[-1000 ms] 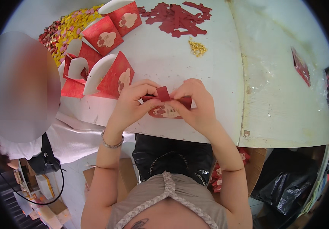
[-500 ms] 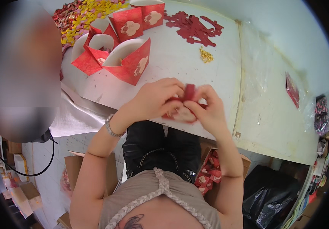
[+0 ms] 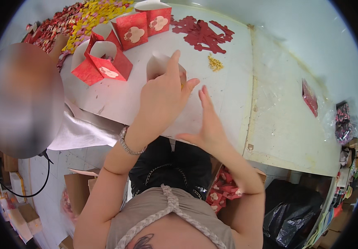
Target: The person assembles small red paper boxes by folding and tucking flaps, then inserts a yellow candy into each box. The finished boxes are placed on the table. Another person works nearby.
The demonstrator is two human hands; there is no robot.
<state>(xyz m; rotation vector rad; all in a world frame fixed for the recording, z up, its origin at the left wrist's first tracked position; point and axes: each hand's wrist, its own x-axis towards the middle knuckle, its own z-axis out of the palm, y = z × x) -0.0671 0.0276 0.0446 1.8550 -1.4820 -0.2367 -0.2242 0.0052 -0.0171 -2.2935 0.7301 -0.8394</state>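
A red paper box with a white inside stands on the table just beyond my left hand, which covers its near side. My left forefinger and thumb are stretched out and apart; the other fingers cannot be made out. To its right, my right hand hovers at the table's near edge, empty, with thumb and fingers spread. More red paper boxes with pale flower-shaped patches stand open at the back left. Two of them are nearest to my left hand.
Dark red strips lie piled at the back, near small gold pieces. Yellow and red pieces heap at the far left. Below the table edge, a carton holds red folded boxes. A black plastic bag sits at the lower right.
The small red folded box with its dark red strip has left my hands. My hands have parted, the left moving forward. One open box has shifted right, away from the group, beside my left hand.
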